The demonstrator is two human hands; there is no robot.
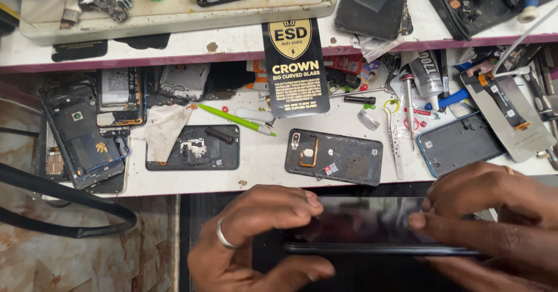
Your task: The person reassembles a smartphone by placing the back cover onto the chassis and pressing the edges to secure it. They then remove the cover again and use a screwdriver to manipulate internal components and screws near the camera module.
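Note:
I hold a dark smartphone (372, 228) flat in front of the white workbench (261, 158), glossy screen up. My left hand (256, 239), with a silver ring on one finger, grips its left end between thumb and fingers. My right hand (494, 216) holds the right end, fingers laid over the top edge and screen. On the bench just beyond lies an opened phone back housing (334, 157) with its camera cutout showing.
On the bench: a black frame with parts (195, 148), a white cloth (165, 126), a green pen (232, 117), tweezers (394, 141), a screwdriver (410, 109), a glue tube (427, 71), a black packet (295, 65), several dismantled phones (81, 135) at left, and a blue-rimmed back cover (459, 144) and a display panel (508, 115) at right. A raised shelf (174, 42) holds more parts.

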